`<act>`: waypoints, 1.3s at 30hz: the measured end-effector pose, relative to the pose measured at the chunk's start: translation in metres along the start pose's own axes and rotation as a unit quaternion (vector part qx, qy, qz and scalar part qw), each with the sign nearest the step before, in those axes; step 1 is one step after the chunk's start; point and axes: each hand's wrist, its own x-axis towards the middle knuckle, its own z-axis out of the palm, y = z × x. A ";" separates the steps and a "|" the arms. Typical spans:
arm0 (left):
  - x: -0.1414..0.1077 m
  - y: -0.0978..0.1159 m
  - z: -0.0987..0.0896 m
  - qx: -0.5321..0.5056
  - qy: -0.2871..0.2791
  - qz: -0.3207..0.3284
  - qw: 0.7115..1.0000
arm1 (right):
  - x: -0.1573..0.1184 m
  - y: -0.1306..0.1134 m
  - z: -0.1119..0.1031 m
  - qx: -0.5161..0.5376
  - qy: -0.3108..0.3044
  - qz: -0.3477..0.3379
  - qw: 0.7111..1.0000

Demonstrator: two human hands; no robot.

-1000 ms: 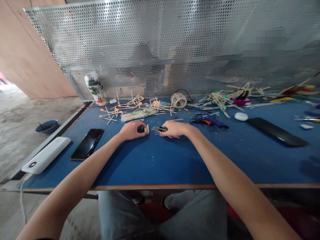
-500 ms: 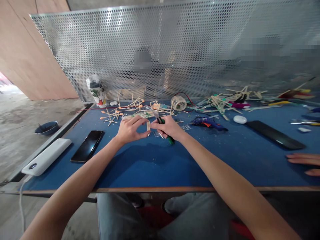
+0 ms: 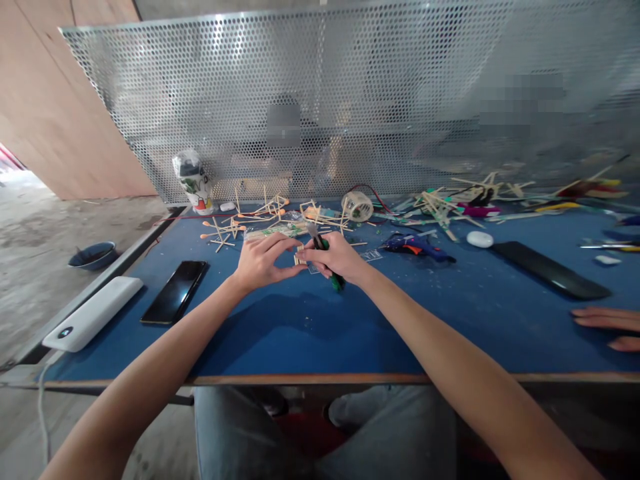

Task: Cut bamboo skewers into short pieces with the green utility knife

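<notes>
Between thumb and fingers, my left hand pinches a small piece made of short wooden sticks. My right hand is closed around a utility knife with a green and black handle, its blade pointing up and away from me. The right thumb and fingertips also touch the wooden piece, partly covering it. Just behind the hands lie a clear bag of sticks and several stick frames with orange tips.
A phone and a white power bank lie left. To the right are a blue glue gun, a white oval case and a black case. Another person's hand rests at the right edge. A perforated metal panel stands behind.
My right thumb and fingers have come over the small wooden piece, which now tilts and shows less. The knife has shifted slightly along with the hand.
</notes>
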 end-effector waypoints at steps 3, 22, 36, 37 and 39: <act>0.001 0.001 0.001 -0.014 0.017 -0.002 1.000 | 0.000 0.000 0.000 0.016 -0.001 -0.004 1.000; 0.001 0.005 0.007 -0.064 0.059 -0.009 0.996 | -0.002 -0.004 0.001 0.045 -0.015 -0.008 0.999; 0.001 0.005 0.006 -0.055 0.062 0.005 0.997 | -0.003 -0.004 0.001 0.043 -0.021 -0.025 0.999; 0.001 0.005 0.006 -0.055 0.059 0.006 0.997 | -0.003 -0.004 0.001 0.042 -0.019 -0.026 0.999; 0.001 0.005 0.006 -0.058 0.053 0.002 0.997 | -0.002 -0.002 0.001 0.040 -0.012 -0.028 0.999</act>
